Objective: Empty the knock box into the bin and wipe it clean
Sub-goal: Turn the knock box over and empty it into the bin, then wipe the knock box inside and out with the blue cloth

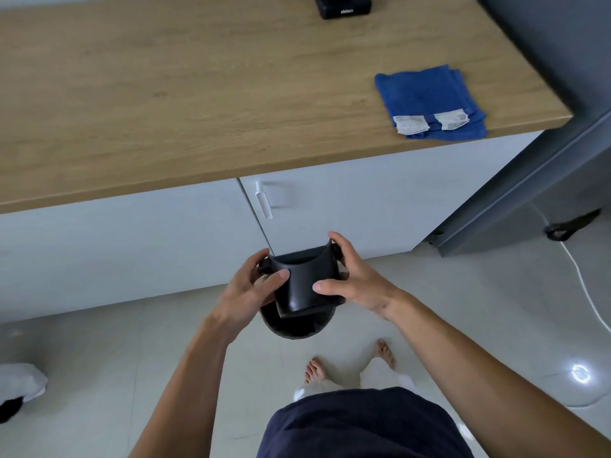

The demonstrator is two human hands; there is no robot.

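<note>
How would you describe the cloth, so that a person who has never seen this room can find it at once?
Look at the long wooden counter above the white cabinets. Near its right end, close to the front edge, lies the cloth, folded flat. It is the only blue thing on the counter, with two white labels on its near edge; the black box at the back is far from it.

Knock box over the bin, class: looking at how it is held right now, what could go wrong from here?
1. The knock box is tipped away between the left hand and right hand, and it hides much of the bin below, so grounds could miss and land on the floor.
2. Bare feet stand close to the bin, so spilled grounds could get trodden around.
3. The blue cloth lies up on the counter, needing a reach with dirty hands.
</note>
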